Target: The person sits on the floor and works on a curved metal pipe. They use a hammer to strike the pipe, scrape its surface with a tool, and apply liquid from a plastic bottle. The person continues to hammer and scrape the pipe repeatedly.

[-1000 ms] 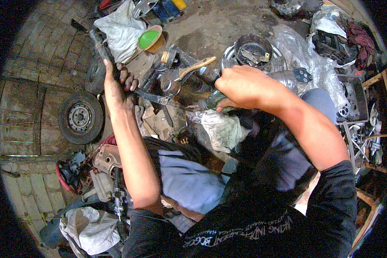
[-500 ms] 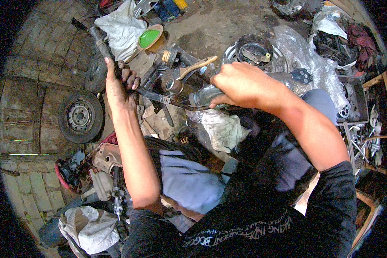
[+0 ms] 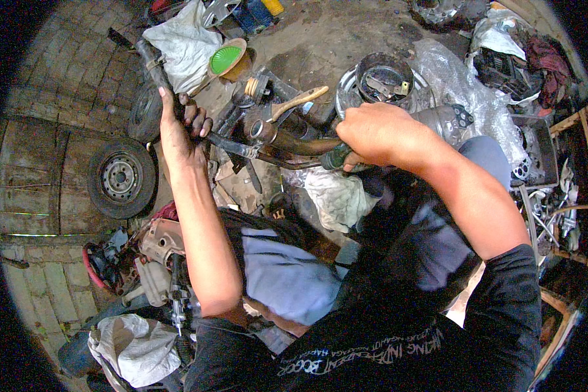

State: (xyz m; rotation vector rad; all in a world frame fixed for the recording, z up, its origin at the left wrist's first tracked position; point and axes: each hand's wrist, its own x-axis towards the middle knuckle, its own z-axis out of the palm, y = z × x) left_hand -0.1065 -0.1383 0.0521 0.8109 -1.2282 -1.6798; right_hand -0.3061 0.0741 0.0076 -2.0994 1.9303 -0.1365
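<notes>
Near the upper left, my left hand (image 3: pixel 187 122) is wrapped round a long dark metal tube (image 3: pixel 153 65). Its thinner end (image 3: pixel 238 147) runs on toward my right hand. My right hand (image 3: pixel 375 134) is closed on a grey-green piece (image 3: pixel 336 157), whose kind I cannot make out, lying around or against a brown metal shaft (image 3: pixel 307 146). Between the hands, just beyond the shaft, a brush with a wooden handle (image 3: pixel 300 101) rests on greasy metal parts (image 3: pixel 264 130). A pale rag (image 3: pixel 338 196) lies below the right hand.
A round black pan (image 3: pixel 385 75) with metal bits stands beyond my right hand, beside clear bubble wrap (image 3: pixel 480 108). A green basin (image 3: pixel 226 60) and a white sack (image 3: pixel 186 46) sit farther off. A wheel (image 3: pixel 121 176) leans at the left; a parts tray (image 3: pixel 542 150) stands at the right.
My right hand has moved right and slightly nearer with the grey-green piece, uncovering more of the brown shaft. My left hand keeps its grip on the tube in the same place.
</notes>
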